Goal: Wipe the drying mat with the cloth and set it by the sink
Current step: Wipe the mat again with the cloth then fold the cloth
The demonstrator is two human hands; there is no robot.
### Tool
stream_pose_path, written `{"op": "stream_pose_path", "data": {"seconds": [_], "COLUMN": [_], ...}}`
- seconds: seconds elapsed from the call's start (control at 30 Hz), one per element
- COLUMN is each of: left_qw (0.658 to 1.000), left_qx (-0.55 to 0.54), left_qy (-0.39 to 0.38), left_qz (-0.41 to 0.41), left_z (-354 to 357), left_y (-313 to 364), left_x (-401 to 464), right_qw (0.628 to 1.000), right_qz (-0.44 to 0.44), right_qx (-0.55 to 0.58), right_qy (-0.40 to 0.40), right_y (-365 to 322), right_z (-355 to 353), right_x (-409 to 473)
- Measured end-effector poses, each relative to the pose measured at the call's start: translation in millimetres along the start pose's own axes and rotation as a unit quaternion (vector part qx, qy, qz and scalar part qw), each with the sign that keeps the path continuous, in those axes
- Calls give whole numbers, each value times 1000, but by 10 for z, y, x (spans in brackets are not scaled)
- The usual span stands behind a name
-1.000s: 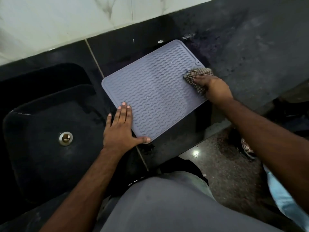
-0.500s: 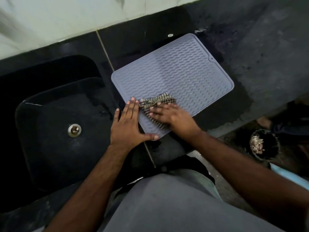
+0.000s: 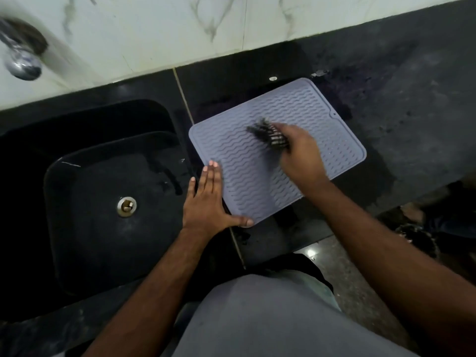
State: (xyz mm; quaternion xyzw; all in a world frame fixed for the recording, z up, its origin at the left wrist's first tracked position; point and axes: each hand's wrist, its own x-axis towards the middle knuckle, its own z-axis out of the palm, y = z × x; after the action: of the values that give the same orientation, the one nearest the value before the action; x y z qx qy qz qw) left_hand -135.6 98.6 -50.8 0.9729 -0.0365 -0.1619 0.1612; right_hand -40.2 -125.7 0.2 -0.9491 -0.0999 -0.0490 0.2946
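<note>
- Scrubbing away with the right hand (image 3: pixel 300 155), which is bunched around a dark, light-flecked cloth (image 3: pixel 269 136) and pressing it onto the middle of the drying mat (image 3: pixel 257 181). Both are motion-blurred, so I can't say exactly how the fingers wrap it.
- The left hand (image 3: pixel 208 199) is spread flat, holding nothing, with its fingertips and thumb pinning the mat's near-left edge and corner.
- Looks like silicone to me: thin grey sheet, wavy ridges all over, raised rim, rounded corners, and a little hole at the far right corner.
- My guess is it's light and floppy, so it would sag if lifted by one corner. Taking two edges or rolling it looks safer. It's probably grippy when dry and slick when wet.
- The mat lies flat on the black stone counter (image 3: pixel 412 104), just beside the sink (image 3: pixel 103 228). The counter is speckled, with a darker damp-looking patch around the mat.
- The sink is matte black with a metal drain (image 3: pixel 126 206), and a blurry chrome tap (image 3: pixel 20 60) sticks out of the marble-look wall.
</note>
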Motion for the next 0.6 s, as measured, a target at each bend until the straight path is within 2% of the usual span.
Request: {"op": "stream_pose_path", "data": {"seconds": [0.13,0.17,0.27,0.43,0.6], "left_qw": [999,999,999,997,997], "left_qx": [33,37,40,72,78], "left_qy": [6,12,11,4,-10], "left_qz": [-2,-3,-9,-11,-16], "left_z": [16,23,34,11,-28], "left_y": [6,4,0,26,50], "left_x": [24,26,30,50,46], "right_qw": [983,979,978,940,942], "right_qz": [-74,-97,-123,-235,-202], "right_qx": [-29,-37,-52,-151,-223], "right_qy": [-166,-177,-161,-196,-152], "right_y": [-396,-427,-352,-101,408], "right_z": [657,782,899,708,354], "right_x": [-432,-524,-561,-251,-2]}}
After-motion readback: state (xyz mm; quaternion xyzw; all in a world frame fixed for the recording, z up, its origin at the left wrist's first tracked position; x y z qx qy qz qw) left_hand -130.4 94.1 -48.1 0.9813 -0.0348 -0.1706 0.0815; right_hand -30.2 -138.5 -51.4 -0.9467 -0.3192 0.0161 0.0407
